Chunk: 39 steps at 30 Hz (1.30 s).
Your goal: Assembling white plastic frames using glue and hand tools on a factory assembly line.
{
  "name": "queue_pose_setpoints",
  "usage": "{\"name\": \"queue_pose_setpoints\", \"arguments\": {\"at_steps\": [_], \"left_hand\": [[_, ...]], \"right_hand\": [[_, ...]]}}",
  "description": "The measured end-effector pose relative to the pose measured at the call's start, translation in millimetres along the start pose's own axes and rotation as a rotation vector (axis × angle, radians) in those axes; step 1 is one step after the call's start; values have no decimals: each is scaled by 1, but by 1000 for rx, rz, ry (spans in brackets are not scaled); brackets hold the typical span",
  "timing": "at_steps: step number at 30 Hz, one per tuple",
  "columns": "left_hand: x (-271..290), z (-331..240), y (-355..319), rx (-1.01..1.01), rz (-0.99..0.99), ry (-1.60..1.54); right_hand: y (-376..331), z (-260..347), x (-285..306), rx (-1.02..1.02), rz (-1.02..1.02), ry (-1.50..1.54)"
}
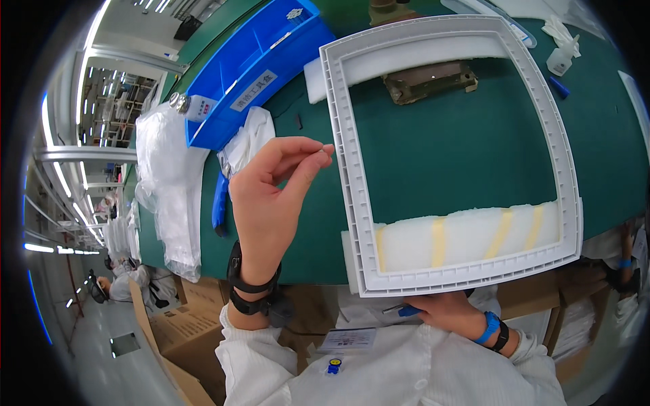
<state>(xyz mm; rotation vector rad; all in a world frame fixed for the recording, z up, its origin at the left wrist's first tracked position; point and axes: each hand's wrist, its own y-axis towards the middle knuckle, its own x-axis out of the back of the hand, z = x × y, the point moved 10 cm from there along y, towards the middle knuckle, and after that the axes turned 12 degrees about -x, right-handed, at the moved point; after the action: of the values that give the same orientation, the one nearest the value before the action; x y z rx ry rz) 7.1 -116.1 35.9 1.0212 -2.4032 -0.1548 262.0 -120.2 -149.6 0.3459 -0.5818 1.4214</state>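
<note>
Overhead, long lamps lit a factory hall, and the green tabletop (460, 149) carried a white square frame (342, 135) on foam strips, its near edge beside the body. Left hand (267, 203) pinched something tiny near the frame's left rail. Right hand (447, 312) gripped a blue-handled tool (408, 311) below it.

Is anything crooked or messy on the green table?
The white frame sticks out past the table's near edge, resting on foam strips. Crumpled plastic bags pile at the left. Nothing looks broken or spilled.
</note>
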Motion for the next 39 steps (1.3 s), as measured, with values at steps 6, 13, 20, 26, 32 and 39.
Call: {"name": "queue_pose_setpoints", "arguments": {"at_steps": [6,13,20,26,32,39], "left_hand": [[-7,12,15,-18,78,234],[-16,-2,22,-201,151,371],[-27,-20,4,-354,115,578],[-34,-21,-11,-509,126,594],[-25,-1,-12,-403,125,369],[-35,66,-3,409,120,-544]], "right_hand": [[2,-6,6,-29,-27,-51],[0,-16,4,-56,-46,-30],[5,-20,9,-50,-89,-36],[7,-23,10,-65,-97,-48],[5,-23,8,-59,-118,-59],[3,-24,4,-48,-156,-74]]}}
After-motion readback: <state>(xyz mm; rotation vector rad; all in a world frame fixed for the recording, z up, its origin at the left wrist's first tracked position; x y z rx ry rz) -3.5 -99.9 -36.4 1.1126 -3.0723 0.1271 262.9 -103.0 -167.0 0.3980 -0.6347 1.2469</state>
